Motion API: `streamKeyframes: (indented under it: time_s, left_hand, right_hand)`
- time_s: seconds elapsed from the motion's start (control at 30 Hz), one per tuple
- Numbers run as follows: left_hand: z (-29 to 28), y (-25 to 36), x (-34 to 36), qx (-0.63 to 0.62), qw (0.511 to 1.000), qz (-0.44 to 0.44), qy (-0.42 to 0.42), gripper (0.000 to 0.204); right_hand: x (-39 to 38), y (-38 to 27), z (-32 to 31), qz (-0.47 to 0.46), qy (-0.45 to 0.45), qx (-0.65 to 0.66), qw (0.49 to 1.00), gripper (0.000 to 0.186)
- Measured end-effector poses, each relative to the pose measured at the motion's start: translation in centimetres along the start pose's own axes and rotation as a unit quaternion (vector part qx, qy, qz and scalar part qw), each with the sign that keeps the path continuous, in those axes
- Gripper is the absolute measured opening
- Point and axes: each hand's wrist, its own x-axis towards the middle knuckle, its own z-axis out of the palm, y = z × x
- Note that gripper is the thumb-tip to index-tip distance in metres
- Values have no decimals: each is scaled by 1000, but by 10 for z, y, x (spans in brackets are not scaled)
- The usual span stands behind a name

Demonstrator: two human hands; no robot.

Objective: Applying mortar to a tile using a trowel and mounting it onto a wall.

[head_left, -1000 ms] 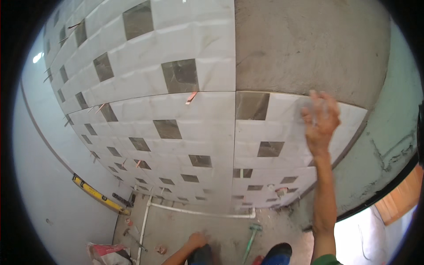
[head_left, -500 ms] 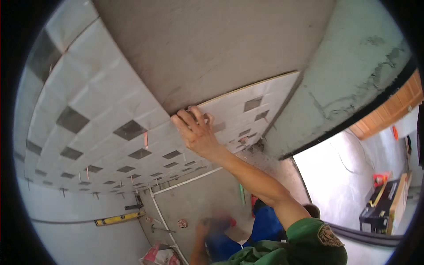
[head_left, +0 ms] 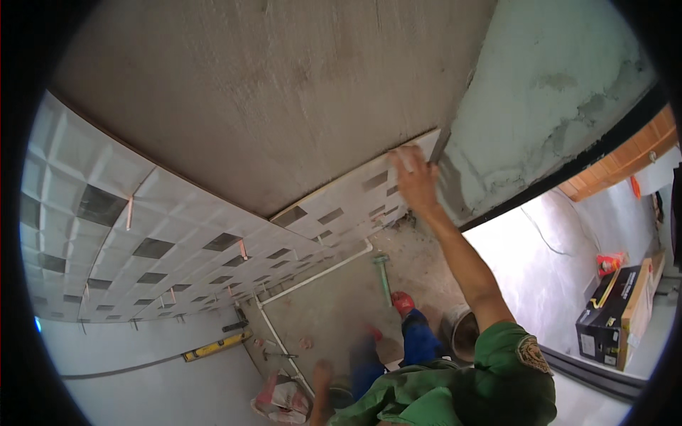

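My right hand reaches up to the patterned wall tile at the right end of the tiled wall. Its fingers are apart and lie over the tile's top edge, near the right corner; they are slightly blurred. White and grey tiles continue to the left, with thin reddish clips standing out of some joints. Bare grey mortar wall rises above them. My left hand hangs low beside my legs, close to a bucket rim. Its fingers are too smeared to read.
On the floor lie a green-handled mallet, a hammer and a white pipe. A bucket stands by my right leg. At lower left are a yellow spirit level and a bag. A black box sits far right.
My right hand has slid rightward along the tile's top edge, from its left end to near the right corner. The view has shifted, bringing more floor and bare wall into sight.
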Motion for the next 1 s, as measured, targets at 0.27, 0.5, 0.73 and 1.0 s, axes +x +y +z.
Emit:
streamKeyframes:
  time_s: [0.27, 0.5, 0.73, 1.0]
  left_hand:
    - [42, 75, -25, 36, 991, -79, -106, 49]
    - [48, 101, -87, -129, 951, -141, -242, 73]
    - [1, 160, -93, 120, 977, -15, -176, 53]
    - [-77, 75, -36, 169, 907, -22, -384, 50]
  right_hand:
    - [-3, 108, -5, 129, -72, 55, 987, 47]
    - [61, 25, -75, 168, 98, 198, 961, 66]
    - [115, -37, -91, 142, 251, 338, 896, 67]
    - [-133, -1, -49, 167, -163, 220, 947, 35]
